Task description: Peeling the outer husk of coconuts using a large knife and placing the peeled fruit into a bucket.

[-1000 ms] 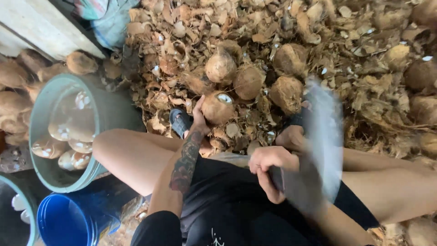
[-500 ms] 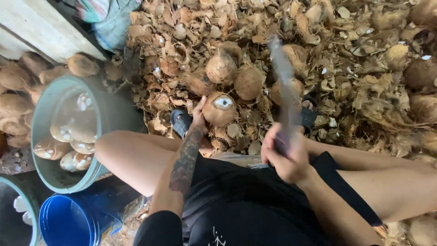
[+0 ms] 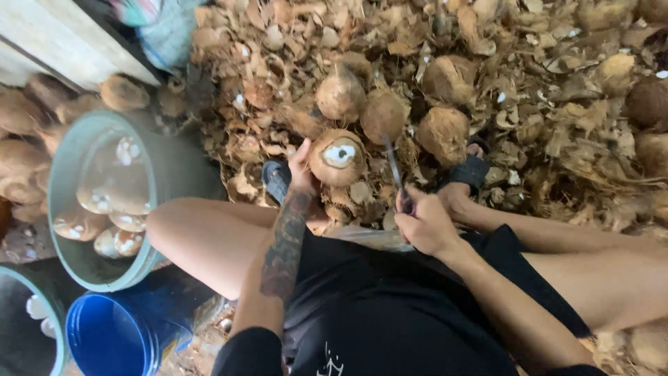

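Left hand point(image 3: 300, 169) is clamped on a round brown husked coconut point(image 3: 337, 157) with its white top cut open, propped on the husk pile between the knees. Right hand point(image 3: 426, 224) is fisted round a long-bladed knife point(image 3: 394, 171), edge probably just beside the shell. Mid-trim; the next chop needs fingers clear.

Two hands are being counted at the husk pile: the left hand point(image 3: 300, 174) is being pressed to one trimmed coconut point(image 3: 337, 157), and one knife point(image 3: 394, 174) is being gripped by the right hand point(image 3: 426, 224). Three more husked coconuts point(image 3: 384, 115) are being seen just behind the trimmed one. Three containers are being counted to the left: one pale green tub point(image 3: 76, 261) carrying at least five peeled coconuts point(image 3: 94, 198), one blue bucket point(image 3: 115, 334), and one more green tub point(image 3: 35, 324) at the corner.
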